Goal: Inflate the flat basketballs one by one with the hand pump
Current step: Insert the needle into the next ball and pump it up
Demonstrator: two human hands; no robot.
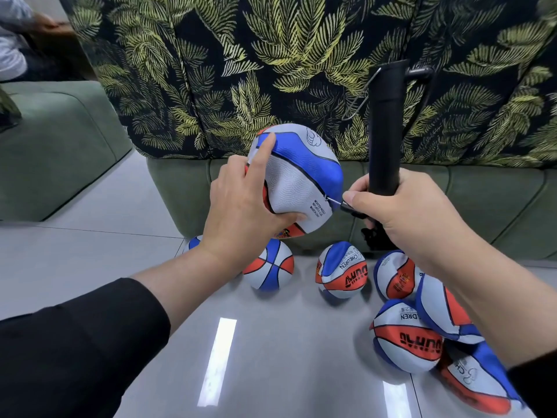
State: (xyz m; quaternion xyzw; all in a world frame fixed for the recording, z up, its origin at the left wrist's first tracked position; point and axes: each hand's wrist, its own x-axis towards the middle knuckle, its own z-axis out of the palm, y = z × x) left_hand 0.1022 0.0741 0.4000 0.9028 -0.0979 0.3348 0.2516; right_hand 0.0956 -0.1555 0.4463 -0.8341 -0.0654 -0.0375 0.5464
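ball half-limp in l hand, fingers curled round; r hand grips pump, needle at valve. several flat balls left on floor.

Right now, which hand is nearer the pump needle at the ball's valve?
Right. The right hand grips the pump beside the needle; the left hand holds the ball's far side.
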